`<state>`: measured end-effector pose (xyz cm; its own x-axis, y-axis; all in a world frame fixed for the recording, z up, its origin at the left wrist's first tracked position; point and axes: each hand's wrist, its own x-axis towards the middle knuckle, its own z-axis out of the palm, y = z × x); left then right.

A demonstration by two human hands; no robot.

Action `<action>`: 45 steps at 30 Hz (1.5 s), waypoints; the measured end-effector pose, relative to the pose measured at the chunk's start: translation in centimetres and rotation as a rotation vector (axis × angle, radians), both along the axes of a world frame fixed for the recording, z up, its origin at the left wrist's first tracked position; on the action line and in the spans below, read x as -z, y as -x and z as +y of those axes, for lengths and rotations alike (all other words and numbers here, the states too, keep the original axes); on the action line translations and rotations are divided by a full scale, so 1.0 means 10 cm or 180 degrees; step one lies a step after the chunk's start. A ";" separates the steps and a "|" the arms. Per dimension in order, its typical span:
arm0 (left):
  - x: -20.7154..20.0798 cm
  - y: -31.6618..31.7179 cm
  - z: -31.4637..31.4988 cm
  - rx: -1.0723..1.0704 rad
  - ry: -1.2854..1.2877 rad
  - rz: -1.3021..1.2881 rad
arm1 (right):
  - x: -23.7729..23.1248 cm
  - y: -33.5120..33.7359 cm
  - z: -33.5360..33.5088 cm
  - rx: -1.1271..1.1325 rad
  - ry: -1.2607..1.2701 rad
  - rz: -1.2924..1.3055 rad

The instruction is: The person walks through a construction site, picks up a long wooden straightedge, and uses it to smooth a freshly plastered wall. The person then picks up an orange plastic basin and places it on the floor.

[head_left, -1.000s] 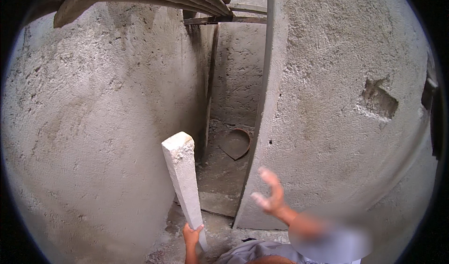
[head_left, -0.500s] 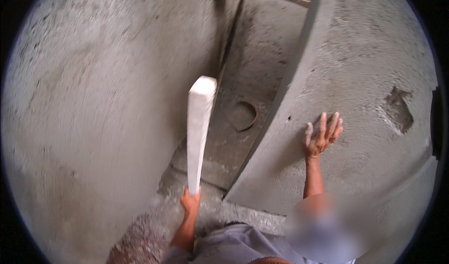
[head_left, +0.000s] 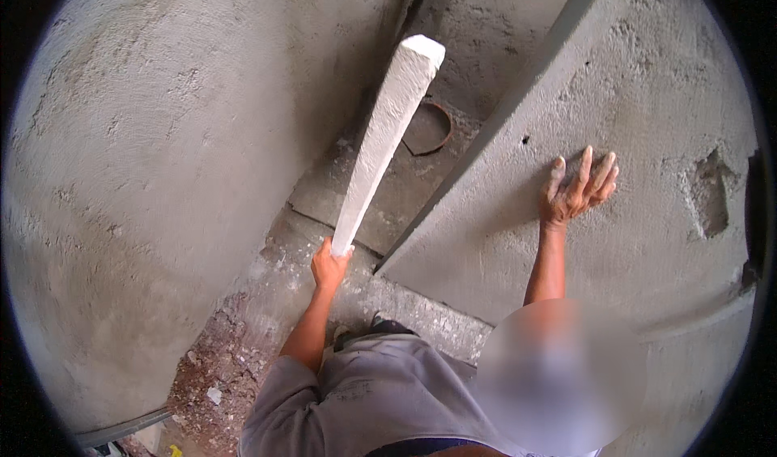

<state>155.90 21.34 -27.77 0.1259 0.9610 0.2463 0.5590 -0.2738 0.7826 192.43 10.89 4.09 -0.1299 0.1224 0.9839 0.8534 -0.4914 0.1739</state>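
Observation:
My left hand [head_left: 329,264] is wrapped round the lower end of a long, straight whitish bar [head_left: 384,137] with a roughly square end, crusted as if with plaster. The bar rises away from me, tilted to the right, over the doorway-like gap between two walls. My right hand [head_left: 576,194] rests with fingers spread against the grey plastered wall [head_left: 647,238] on the right; nothing is in it. Greyish dust or plaster coats its fingertips. A small dark hole [head_left: 525,140] sits in the wall left of this hand.
Another grey plastered wall [head_left: 170,182] fills the left side. In the gap, a round rim [head_left: 429,129] shows on the concrete floor. A rough recess [head_left: 712,194] breaks the right wall. Reddish rubble [head_left: 222,368] covers ground at lower left.
The bar has tipped to the right, and its far end sits higher in view. My right hand stays flat on the wall. The view has shifted, showing more floor and rubble.

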 end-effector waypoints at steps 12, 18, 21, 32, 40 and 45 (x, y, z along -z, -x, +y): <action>-0.15 0.96 0.65 0.1591 0.2509 -0.1384 | 0.02 -0.16 0.01 -0.0391 -0.0058 -0.0128; -0.37 1.60 0.48 0.1130 0.2402 -0.1065 | 0.00 -0.17 -0.01 -0.0448 -0.0083 -0.0025; -0.39 1.67 0.31 0.0203 0.1890 -0.0899 | 0.00 -0.17 -0.01 -0.0386 -0.0084 -0.0003; -0.25 1.58 0.09 -0.0736 0.1009 -0.1035 | -0.01 -0.18 -0.01 -0.0529 -0.0024 -0.0181; -0.22 1.35 0.13 -0.1104 0.0548 -0.1213 | -0.03 -0.14 -0.01 -0.0563 -0.0009 -0.0169; -0.20 1.21 0.27 -0.0855 0.0613 -0.1221 | -0.02 -0.14 0.01 -0.0603 -0.0084 -0.0132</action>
